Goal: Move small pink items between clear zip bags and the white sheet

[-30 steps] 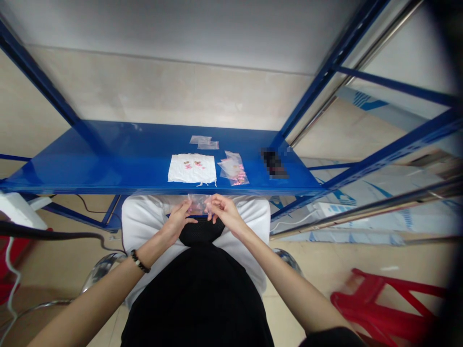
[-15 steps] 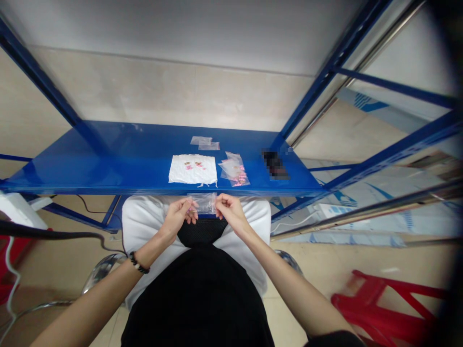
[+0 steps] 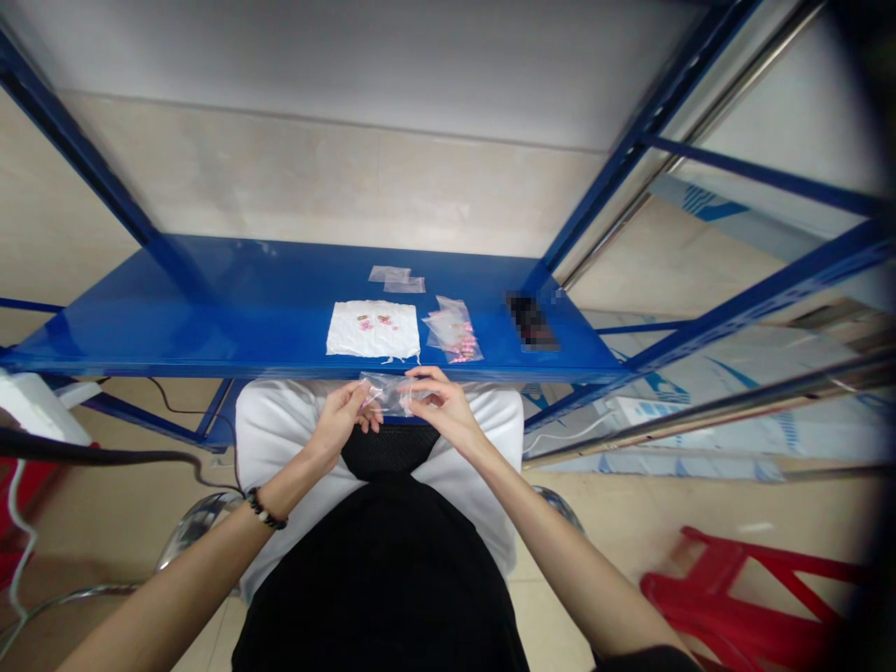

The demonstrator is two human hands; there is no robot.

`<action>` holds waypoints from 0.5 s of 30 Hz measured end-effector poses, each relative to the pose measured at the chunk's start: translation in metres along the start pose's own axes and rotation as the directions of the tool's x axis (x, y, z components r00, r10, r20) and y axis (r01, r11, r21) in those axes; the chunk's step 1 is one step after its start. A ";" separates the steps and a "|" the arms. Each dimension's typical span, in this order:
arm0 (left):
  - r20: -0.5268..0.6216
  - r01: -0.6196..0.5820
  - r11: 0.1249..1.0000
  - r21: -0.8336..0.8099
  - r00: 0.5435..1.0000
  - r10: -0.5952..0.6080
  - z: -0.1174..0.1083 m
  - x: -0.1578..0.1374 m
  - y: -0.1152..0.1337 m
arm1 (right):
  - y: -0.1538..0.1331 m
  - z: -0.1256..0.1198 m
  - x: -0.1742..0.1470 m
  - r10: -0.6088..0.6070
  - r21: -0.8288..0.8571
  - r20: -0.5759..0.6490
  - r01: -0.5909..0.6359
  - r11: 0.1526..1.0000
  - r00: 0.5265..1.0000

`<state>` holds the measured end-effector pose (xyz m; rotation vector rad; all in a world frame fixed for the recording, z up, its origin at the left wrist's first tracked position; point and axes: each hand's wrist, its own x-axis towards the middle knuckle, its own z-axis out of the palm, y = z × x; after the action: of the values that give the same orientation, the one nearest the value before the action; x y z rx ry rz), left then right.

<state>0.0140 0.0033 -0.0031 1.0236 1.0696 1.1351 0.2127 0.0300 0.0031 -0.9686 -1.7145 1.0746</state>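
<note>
Over my lap, just below the shelf's front edge, a small clear plastic bag (image 3: 386, 392) is stretched between my two hands. My left hand (image 3: 348, 411) pinches its left end. At the right end, my right hand (image 3: 444, 403) has its thumb and fingers closed on the plastic. Just beyond lies a white cloth (image 3: 343, 338) with small pink pieces (image 3: 385, 321) on it. To its right are clear bags with pink beads (image 3: 465, 345). Whether the held bag contains anything is too small to tell.
Flat clear bags (image 3: 404, 284) lie behind the cloth on the blue shelf (image 3: 231, 308). A pixelated dark object (image 3: 532, 322) sits at the shelf's right. Blue uprights frame both sides. A red stool (image 3: 728, 588) stands on the floor at right, and a dark cable (image 3: 140, 453) runs at left.
My right hand has shifted its grip slightly inward along the bag, its fingers more extended. The bag, earlier flat, now looks more crumpled. My left hand has stayed nearly in place.
</note>
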 end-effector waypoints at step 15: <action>0.055 -0.055 0.998 0.014 0.997 0.054 0.003 -0.003 0.002 | 0.002 0.005 -0.003 -0.079 -0.077 0.093 0.086 0.993 0.993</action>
<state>0.0167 0.0007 -0.0001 1.0959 1.0139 1.1374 0.2091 0.0264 -0.0006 -0.9028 -1.8674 1.0152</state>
